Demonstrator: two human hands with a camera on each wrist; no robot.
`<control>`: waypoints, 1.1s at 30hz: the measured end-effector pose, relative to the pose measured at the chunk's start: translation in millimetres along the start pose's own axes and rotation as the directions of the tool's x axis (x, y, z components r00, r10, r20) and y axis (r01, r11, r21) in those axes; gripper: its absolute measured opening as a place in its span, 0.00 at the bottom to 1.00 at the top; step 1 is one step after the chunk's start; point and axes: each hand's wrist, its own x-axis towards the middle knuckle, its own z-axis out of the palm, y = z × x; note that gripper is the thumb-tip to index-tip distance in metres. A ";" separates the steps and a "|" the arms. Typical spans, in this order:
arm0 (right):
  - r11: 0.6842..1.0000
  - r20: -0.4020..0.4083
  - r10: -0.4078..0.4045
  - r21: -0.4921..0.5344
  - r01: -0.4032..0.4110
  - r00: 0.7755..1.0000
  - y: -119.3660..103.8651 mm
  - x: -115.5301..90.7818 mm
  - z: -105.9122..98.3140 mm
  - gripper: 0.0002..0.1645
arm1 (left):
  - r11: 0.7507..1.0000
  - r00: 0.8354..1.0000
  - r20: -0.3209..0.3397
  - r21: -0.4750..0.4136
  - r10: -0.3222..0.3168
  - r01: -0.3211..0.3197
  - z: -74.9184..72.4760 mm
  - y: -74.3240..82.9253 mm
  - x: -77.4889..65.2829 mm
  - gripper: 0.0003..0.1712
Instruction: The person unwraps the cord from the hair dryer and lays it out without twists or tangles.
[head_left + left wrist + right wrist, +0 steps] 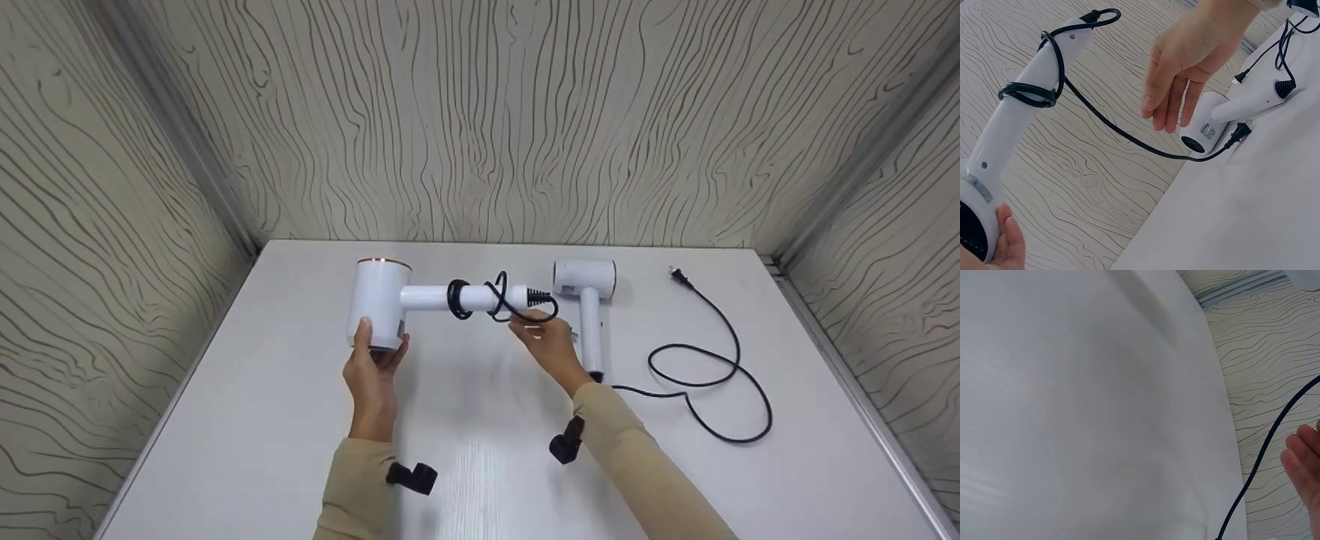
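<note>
A white hair dryer is held up above the table, its handle pointing right. My left hand grips its barrel from below, thumb on the near side. Black cord is wound round the handle, and a loose length hangs down to a two-pin plug close over the table. Near the handle's end is my right hand. In the left wrist view its fingers are loosely extended beside the cord and hold nothing. The right wrist view shows only its fingertips, apart from the hanging cord.
A second white hair dryer lies on the white table, right of the hands. Its black cord loops to the right, ending in a plug near the back. Wood-patterned walls enclose the table's back and sides.
</note>
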 end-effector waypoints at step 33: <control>0.994 -0.078 -0.087 -0.077 0.081 0.993 -31.3 15.4 1.8 0.08 | 0.999 0.999 0.043 0.044 0.011 -0.013 -2.1 0.4 -3.4 0.37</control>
